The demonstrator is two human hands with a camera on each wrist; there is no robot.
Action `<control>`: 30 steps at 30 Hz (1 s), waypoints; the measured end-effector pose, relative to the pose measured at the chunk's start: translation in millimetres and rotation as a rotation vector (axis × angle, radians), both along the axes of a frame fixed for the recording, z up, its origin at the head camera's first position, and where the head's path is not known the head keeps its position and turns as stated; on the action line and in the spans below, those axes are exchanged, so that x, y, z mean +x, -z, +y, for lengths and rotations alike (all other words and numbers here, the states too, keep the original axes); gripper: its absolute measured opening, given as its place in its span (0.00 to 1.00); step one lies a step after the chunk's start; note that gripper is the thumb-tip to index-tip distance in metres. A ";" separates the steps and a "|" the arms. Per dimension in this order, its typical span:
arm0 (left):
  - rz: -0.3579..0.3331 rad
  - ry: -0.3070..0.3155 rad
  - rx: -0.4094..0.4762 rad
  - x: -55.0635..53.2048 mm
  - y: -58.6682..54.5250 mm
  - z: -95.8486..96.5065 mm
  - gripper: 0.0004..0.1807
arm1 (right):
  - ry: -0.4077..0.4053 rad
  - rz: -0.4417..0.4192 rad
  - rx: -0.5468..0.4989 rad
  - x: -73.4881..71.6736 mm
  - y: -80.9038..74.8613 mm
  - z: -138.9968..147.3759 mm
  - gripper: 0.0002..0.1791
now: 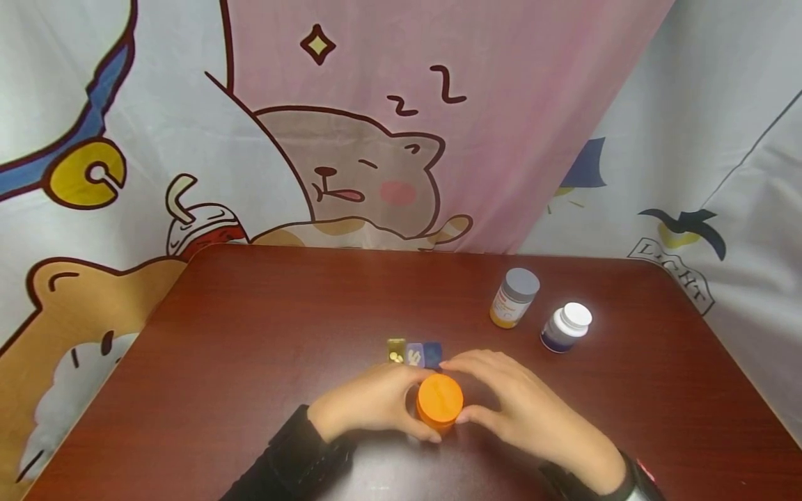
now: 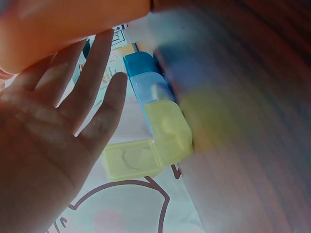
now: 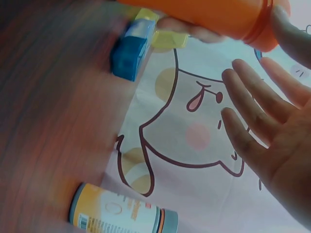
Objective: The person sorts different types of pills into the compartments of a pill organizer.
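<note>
An orange bottle (image 1: 441, 400) with an orange cap stands upright in front of me in the head view. My left hand (image 1: 376, 400) grips it from the left, thumb and index finger curved around its side. At the cap's right edge rests the thumb of my right hand (image 1: 523, 403); its other fingers reach out loosely, apart from the bottle in the right wrist view. Just behind the hands lies a pill organizer (image 1: 415, 354) with yellow, pale purple and blue compartments. Small pale pieces show in the yellow and purple ones. Its yellow lid (image 2: 133, 159) hangs open.
To the right, a grey-capped bottle (image 1: 514, 298) with a white and yellow label stands on the dark red-brown table (image 1: 282, 313). Beside it is a white-capped bottle (image 1: 566, 327) with a dark lower part. A cartoon-printed curtain (image 1: 501, 125) hangs behind the table.
</note>
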State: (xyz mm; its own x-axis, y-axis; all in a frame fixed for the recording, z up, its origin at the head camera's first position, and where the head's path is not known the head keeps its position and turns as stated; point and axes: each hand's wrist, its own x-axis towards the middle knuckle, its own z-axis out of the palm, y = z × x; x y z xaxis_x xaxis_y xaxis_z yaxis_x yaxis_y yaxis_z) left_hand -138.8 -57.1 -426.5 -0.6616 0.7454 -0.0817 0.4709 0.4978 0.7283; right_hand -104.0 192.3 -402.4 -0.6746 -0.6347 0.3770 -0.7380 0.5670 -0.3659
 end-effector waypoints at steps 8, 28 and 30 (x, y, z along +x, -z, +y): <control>0.016 -0.001 -0.026 -0.5 1.2 0.3 0.33 | -0.014 0.037 -0.010 7.5 0.5 -10.3 0.38; 0.051 -0.012 -0.067 0.6 -0.5 0.6 0.35 | 0.145 0.322 -0.045 17.7 16.0 -42.0 0.30; 0.053 -0.015 -0.072 0.7 -0.6 0.7 0.36 | 0.156 0.339 -0.043 17.7 16.7 -42.4 0.30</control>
